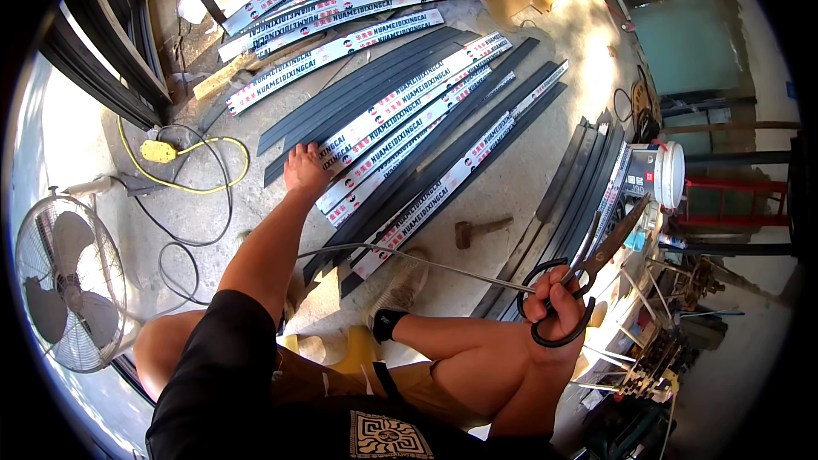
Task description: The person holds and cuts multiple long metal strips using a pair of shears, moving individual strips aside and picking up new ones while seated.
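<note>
My left hand (307,168) is at the near end of a dark metal profile (354,111), its fingers curled over the edge beside a film-covered profile (417,94). Black-handled scissors (588,268) are in my right hand (556,307), at the right, with their dark, brownish blades pointing up and away. A thin grey strip (426,262) reaches from the scissors and right-hand fingers leftward, bending down near my legs. More long profiles, some bare and some under white printed film, lie side by side on the floor in front of me.
A mallet (481,232) lies on the floor right of the profiles. Further right are stacked dark profiles (554,213), a bucket (660,175) and a red ladder (737,200). On the left stand a fan (72,281) and a yellow socket box (158,152) with looping cables.
</note>
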A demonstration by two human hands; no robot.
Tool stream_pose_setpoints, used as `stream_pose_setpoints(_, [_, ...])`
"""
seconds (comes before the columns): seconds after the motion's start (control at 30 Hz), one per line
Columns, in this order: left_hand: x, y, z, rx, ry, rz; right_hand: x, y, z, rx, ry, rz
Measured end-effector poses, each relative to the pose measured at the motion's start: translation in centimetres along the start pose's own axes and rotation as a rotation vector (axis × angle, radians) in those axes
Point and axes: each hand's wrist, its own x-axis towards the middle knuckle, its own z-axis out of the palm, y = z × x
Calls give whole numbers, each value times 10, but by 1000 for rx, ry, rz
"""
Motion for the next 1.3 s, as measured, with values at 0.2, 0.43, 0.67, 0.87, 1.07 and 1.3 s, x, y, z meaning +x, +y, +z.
stream_pose_setpoints(0.2, [3,3,-3,18,-157,30,1,-1,5,-13,7,-10])
stream_pose_setpoints(0.43, [-15,12,-19,-139,2,130,0,-3,6,-36,-11,-51])
stream_pose_setpoints(0.67, [-51,16,-46,-152,-108,345,-7,-4,9,11,-72,-39])
stream_pose_setpoints(0.87, [-42,23,-135,-612,-479,412,-14,-5,9,86,-110,-100])
stream_pose_setpoints(1.07, [-55,32,-251,-195,-190,663,-29,-11,22,145,-62,-128])
stream_pose_setpoints(1.3, [-141,34,-306,-606,-579,324,-41,-6,23,135,-61,-284])
